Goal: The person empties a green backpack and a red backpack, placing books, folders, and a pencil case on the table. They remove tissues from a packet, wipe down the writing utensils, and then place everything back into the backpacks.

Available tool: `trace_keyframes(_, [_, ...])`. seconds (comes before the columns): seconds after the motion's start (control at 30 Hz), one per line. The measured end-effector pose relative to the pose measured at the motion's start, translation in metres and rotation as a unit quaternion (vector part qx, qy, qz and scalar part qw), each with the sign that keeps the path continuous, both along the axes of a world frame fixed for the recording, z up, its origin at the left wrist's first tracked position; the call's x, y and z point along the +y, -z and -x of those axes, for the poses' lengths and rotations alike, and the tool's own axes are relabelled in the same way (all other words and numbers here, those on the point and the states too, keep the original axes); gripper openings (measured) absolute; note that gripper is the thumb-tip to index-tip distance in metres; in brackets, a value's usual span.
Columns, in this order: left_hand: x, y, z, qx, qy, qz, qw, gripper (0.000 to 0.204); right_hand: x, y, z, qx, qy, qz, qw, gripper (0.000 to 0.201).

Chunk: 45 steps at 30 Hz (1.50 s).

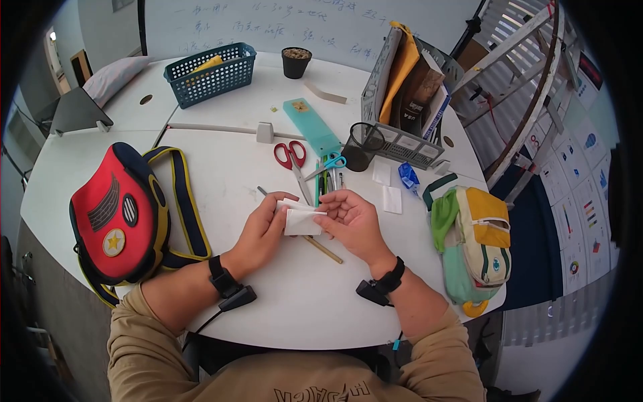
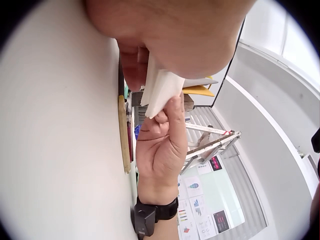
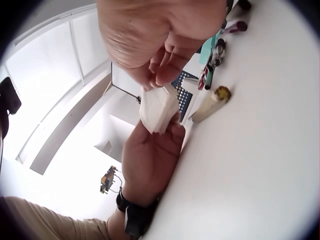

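Note:
A white, folded piece of thin paper (image 1: pixel 305 223) is held between both hands above the table; its stacked layers show edge-on in the right wrist view. My left hand (image 1: pixel 260 231) pinches its left side, thumb on the near face. On the other side, my right hand (image 1: pixel 358 228) pinches the right edge between thumb and fingertips, the other fingers loosely curled. Beneath the hands a thin tan stick (image 1: pixel 324 250) lies on the table. Just beyond them are red-handled scissors (image 1: pixel 291 158), blue-handled scissors (image 1: pixel 333 161) and several pens (image 1: pixel 326 181).
Two white paper squares (image 1: pixel 392 199) and a blue crumpled packet (image 1: pixel 408 177) lie to the right, near a mesh cup (image 1: pixel 360 153). A red bag (image 1: pixel 110 221) stands left, a small colourful backpack (image 1: pixel 469 241) right. Farther back are a basket (image 1: pixel 213 80) and file holder (image 1: pixel 408 144).

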<state>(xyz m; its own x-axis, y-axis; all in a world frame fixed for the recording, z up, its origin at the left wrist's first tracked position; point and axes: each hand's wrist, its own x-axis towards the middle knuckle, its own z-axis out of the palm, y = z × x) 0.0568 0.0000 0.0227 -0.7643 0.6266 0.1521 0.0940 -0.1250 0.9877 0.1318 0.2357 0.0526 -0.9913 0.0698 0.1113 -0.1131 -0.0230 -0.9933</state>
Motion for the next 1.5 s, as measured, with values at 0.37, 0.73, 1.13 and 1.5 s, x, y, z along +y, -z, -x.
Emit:
trace_keyframes(0.37, [0.002, -0.014, -0.008, 0.022, 0.043, 0.039, 0.998, 0.035, -0.006, 0.007, -0.002, 0.052, 0.018, -0.061, 0.997, 0.054])
trace_keyframes(0.73, [0.003, -0.006, -0.008, 0.127, 0.058, -0.025, 0.99, 0.035, -0.032, 0.012, -0.018, 0.076, -0.096, -0.187, 0.975, 0.081])
trace_keyframes(1.13, [0.0, -0.015, -0.006, 0.231, -0.075, 0.084, 0.966, 0.028, -0.018, -0.009, -0.01, 0.226, -0.013, -0.379, 0.897, 0.053])
trace_keyframes(1.5, [-0.01, -0.011, -0.001, 0.262, -0.06, 0.086, 0.959, 0.025, -0.019, -0.006, -0.015, 0.187, 0.01, -0.3, 0.935, 0.035])
